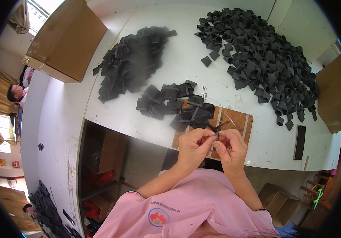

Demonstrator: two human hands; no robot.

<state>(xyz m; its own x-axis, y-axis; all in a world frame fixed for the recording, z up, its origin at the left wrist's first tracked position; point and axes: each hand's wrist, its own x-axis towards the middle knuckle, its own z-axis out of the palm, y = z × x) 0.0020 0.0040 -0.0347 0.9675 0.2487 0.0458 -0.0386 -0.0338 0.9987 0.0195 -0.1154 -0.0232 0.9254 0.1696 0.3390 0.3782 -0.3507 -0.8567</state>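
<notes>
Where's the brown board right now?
In the head view, the brown board lies right of centre on the white table, below the left hand and right hand, black pieces covering its far left part.

Left hand (194,146) and right hand (234,150) pinched, fingertips (216,144) together near 4 o'clock.
Left forearm (164,182) aims 2 o'clock, right forearm (250,192) 11.

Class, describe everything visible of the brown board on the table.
The brown board looks wooden and roughly four-sided, with pale strips across it. It lies flat at the near edge of the white table. Black pieces cover much of its left; a slim dark object seems to rest on it. The left hand and right hand hide some; contact is unclear.
</notes>
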